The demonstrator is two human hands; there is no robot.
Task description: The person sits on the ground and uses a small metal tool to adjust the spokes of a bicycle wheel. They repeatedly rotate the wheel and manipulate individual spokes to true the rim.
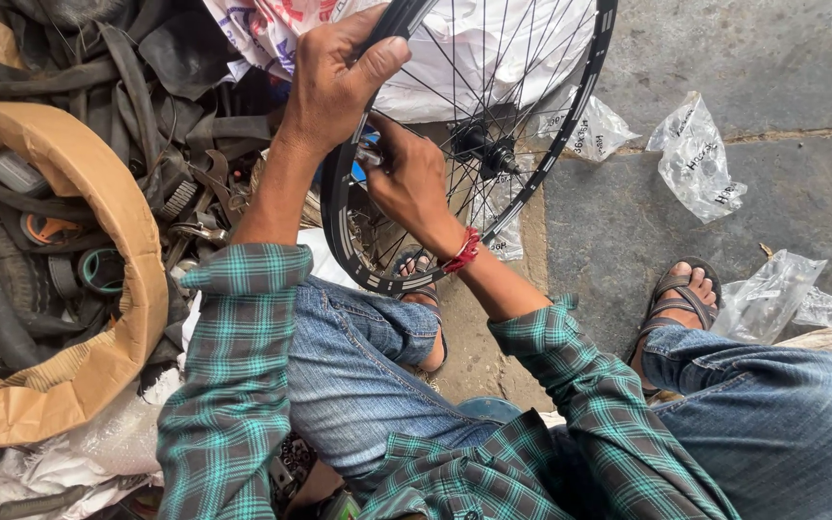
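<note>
Seen from the head camera, a black bicycle wheel (pixel 570 106) stands upright in front of the seated person's knees, its lower edge down by a sandalled foot. The rim is dark with short pale marks around its side wall, and thin silver spokes run from it to a black hub (pixel 483 149) at the middle.

The left hand (pixel 334 82) is clenched over the upper left part of the rim, thumb pressed along the outer edge, so this grip holds the wheel steady. Just below and to the right of it, the right hand (pixel 406 178) reaches in among the spokes, fingers closed on a small tool (pixel 370 154) whose kind is too hidden to tell; a red thread band sits on that wrist.

Left of the left-hand grip lies a heap of black rubber inner tubes (pixel 137 67) and metal tools, with a curved brown cardboard wrap (pixel 98 221) beside it. Right of the wheel, crumpled clear plastic bags (pixel 700 159) lie on the grey stone floor (pixel 724 48). Behind the rim sits a white printed sack (pixel 474 48).
</note>
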